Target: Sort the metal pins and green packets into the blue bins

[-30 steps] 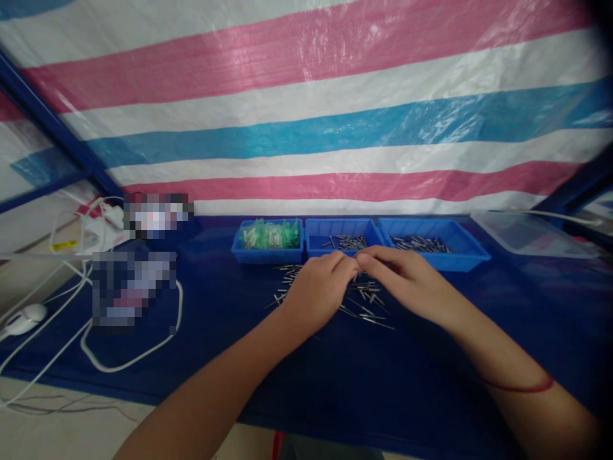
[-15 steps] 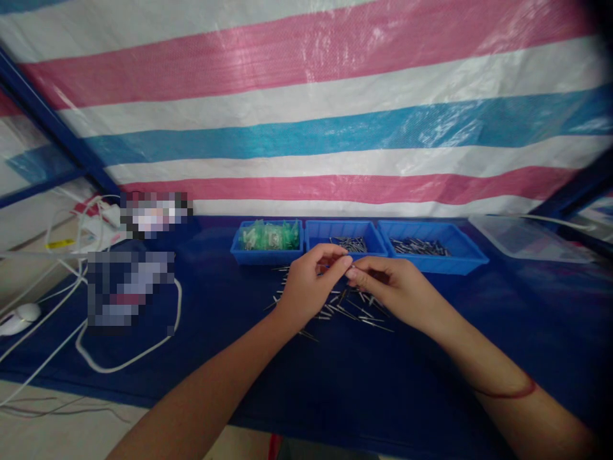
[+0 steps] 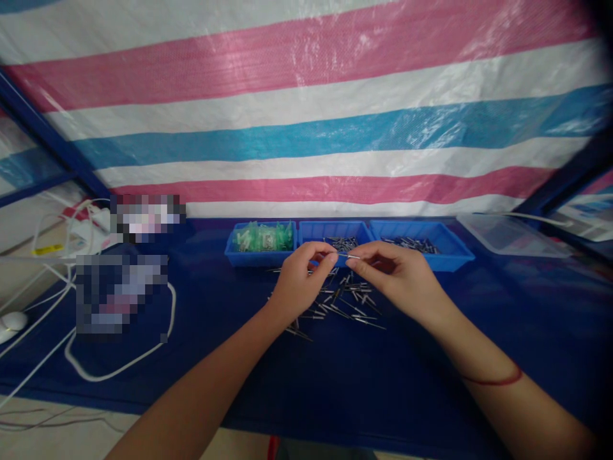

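Observation:
Between my hands stretches a thin silver blind rivet (image 3: 343,256), lying almost level. My left hand (image 3: 297,276) is closed in a pinch at its left end, and my right hand (image 3: 401,275) pinches the right end between thumb and fingers. Under and in front of the hands, several loose blind rivets (image 3: 360,309) lie scattered on the dark blue tabletop (image 3: 364,377). Just behind stand a blue bin (image 3: 310,234) with silver rivets and another blue bin (image 3: 447,262) with more of them. My hands partly cover both.
At the left of the row, a third blue bin (image 3: 249,259) holds green-and-clear plastic packets (image 3: 269,237). A clear plastic lid (image 3: 498,237) lies back right. White cables (image 3: 86,375) and a white mouse (image 3: 12,326) are on the left. A striped sheet (image 3: 306,140) hangs behind.
My hands have drawn slightly apart, so the rivet now shows between the fingertips. The whole view has shifted a little, with the bins appearing farther left.

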Tool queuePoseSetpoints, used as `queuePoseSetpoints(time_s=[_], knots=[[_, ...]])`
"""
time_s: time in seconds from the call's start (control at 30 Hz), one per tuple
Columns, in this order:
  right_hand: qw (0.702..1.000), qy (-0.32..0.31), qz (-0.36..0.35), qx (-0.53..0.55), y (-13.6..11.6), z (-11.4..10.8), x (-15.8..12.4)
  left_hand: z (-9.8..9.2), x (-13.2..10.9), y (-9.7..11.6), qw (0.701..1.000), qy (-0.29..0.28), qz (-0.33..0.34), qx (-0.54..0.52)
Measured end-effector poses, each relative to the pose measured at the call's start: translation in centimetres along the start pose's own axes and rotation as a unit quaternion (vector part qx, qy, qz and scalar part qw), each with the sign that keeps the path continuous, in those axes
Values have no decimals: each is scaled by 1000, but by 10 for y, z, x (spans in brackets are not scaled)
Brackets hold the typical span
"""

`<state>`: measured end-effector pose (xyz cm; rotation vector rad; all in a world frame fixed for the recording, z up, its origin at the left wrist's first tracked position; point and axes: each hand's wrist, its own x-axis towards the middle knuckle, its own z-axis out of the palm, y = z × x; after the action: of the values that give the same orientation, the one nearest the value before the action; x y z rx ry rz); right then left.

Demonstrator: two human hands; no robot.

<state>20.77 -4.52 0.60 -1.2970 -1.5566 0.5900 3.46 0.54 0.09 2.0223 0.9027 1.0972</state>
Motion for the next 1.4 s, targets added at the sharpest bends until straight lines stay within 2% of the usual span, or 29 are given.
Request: queuePoseSetpoints(time_s=[0.13, 0.23, 0.3, 0.4, 0.5, 0.6, 0.7, 0.83, 1.07, 1.13, 1.2, 1.3, 1.4], knots=[[997, -16, -28, -68, -7, -4, 0, 1, -1, 0, 995, -24, 38, 85], [984, 40, -43, -171, -5, -14, 3, 0, -2, -2, 986, -49, 65, 145], [959, 112, -51, -255, 4, -28, 7, -1, -3, -3, 974, -69, 68, 203], [900, 200, -43, -385, 27, -54, 14, -3, -4, -6, 949, -117, 68, 286], [867, 211, -14, -452, 48, -72, 19, -3, -7, -7, 922, -163, 73, 343], [869, 219, -17, -444, 54, -72, 21, 1, -11, -7, 902, -173, 71, 388], [883, 190, -47, -427, 45, -57, 20, 6, -16, -5, 896, -160, 77, 406], [904, 139, -107, -390, 30, -37, 14, 11, -20, 0, 894, -175, 91, 403], [925, 89, -154, -337, 20, -28, 11, 10, -19, 2, 885, -190, 88, 415], [933, 62, -165, -313, 17, -26, 11, 9, -18, 2, 897, -176, 88, 395], [939, 19, -187, -288, 13, -24, 9, 8, -16, 3, 926, -146, 81, 337], [943, -29, -201, -265, 6, -18, 7, 7, -13, 6, 978, -84, 40, 184], [950, -74, -189, -239, 3, -12, 6, 9, -12, 6, 999, -27, -7, 38]])
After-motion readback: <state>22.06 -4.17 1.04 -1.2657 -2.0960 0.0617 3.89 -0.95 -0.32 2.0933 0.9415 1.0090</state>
